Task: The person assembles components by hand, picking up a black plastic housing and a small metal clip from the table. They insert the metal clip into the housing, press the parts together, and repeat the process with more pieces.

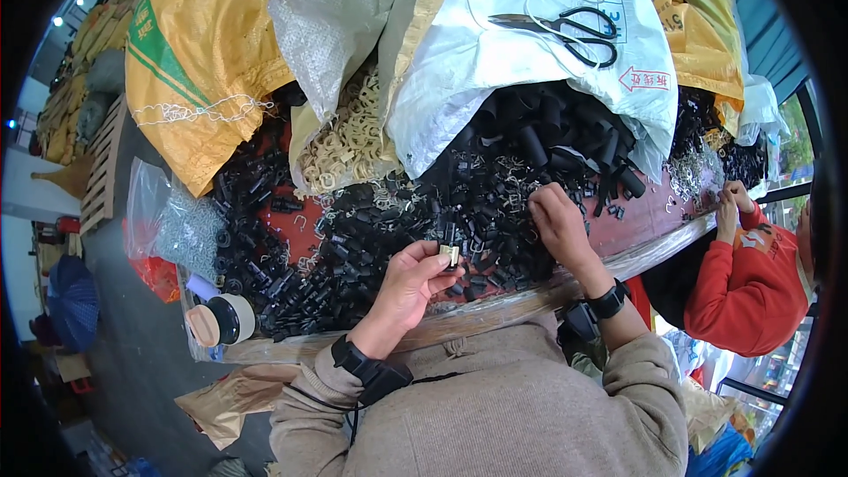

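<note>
My left hand (pixel 411 281) pinches a small black plastic part with a cream-coloured piece (pixel 450 255) on it, held above the near side of the worktable. Farther right, my right hand (pixel 558 223) is low over the pile with its fingers curled together; whatever may be between the fingertips is hidden. Beneath and between both hands spreads a heap of small black plastic parts (pixel 353 261). Small shiny metal clips (pixel 517 199) lie among them, close to my right fingertips. Just beyond the right hand, black tube-shaped pieces (pixel 539 137) spill out of a white woven sack (pixel 521 44).
Scissors (pixel 565 34) and a white cable lie on the white sack. Cream-coloured rings (pixel 340 141) spill from another sack. A lidded jar (pixel 228 318) and a bag of clear pieces (pixel 190 234) stand at the left. A co-worker in a red top (pixel 746 291) works at the right.
</note>
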`<action>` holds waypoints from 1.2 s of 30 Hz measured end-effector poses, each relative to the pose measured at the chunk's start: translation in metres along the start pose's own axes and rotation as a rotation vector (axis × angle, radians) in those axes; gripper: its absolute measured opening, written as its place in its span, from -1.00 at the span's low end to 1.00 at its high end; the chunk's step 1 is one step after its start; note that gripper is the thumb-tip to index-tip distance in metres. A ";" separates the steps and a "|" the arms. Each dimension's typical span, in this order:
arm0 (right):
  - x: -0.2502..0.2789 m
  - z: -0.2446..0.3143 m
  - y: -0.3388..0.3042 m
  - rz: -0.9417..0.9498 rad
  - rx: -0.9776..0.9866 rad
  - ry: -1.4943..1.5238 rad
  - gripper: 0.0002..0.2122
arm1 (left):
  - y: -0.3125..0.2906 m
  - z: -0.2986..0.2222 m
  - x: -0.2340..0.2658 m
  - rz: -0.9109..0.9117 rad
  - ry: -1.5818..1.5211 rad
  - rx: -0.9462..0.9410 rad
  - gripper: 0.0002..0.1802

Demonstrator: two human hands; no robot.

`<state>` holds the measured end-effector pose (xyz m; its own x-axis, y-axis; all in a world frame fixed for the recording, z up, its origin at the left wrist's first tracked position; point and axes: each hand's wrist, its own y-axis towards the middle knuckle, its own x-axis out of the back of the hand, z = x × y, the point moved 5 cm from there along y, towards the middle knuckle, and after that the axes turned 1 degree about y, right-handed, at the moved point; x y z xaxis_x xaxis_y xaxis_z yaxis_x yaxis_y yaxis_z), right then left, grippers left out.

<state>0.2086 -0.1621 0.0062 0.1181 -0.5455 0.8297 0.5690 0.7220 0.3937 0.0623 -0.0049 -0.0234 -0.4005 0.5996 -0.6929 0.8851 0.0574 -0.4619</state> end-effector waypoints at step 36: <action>-0.003 0.081 0.003 0.206 -0.086 0.784 -0.71 | -0.005 0.008 -0.028 0.063 0.003 0.074 -0.79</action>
<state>0.1443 -0.1239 0.0366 0.7446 -0.5674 0.3517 0.5300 0.8228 0.2052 0.0678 -0.0286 -0.0060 -0.3433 0.6027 -0.7203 0.8887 -0.0398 -0.4569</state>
